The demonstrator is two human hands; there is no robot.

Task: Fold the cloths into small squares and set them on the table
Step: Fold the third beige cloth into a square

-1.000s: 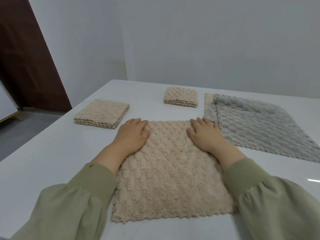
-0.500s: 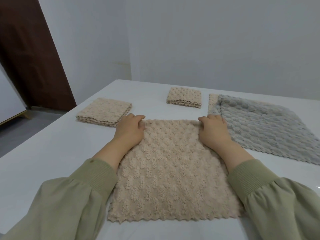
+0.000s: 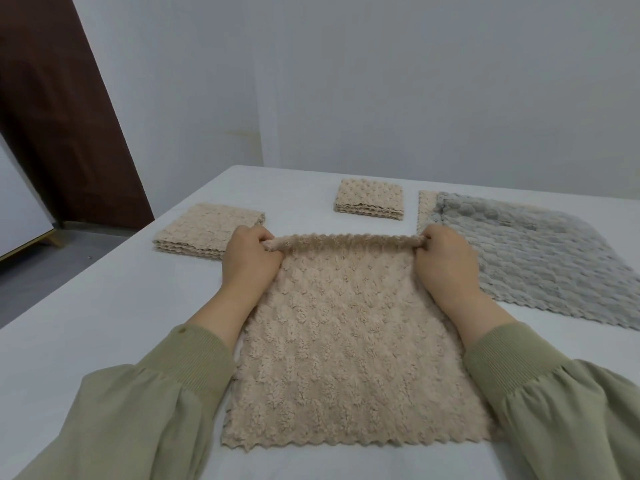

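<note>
both hands (image 3: 349,261) have curled to pinch the nubbly beige cloth's (image 3: 353,344) scalloped far edge, lifting it.

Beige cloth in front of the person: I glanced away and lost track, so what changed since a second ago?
The left hand and right hand slid from lying flat on the beige cloth out to its far corners and now pinch them, lifting the far edge slightly. The left folded stack, the far folded square and the grey cloth stayed put.
</note>
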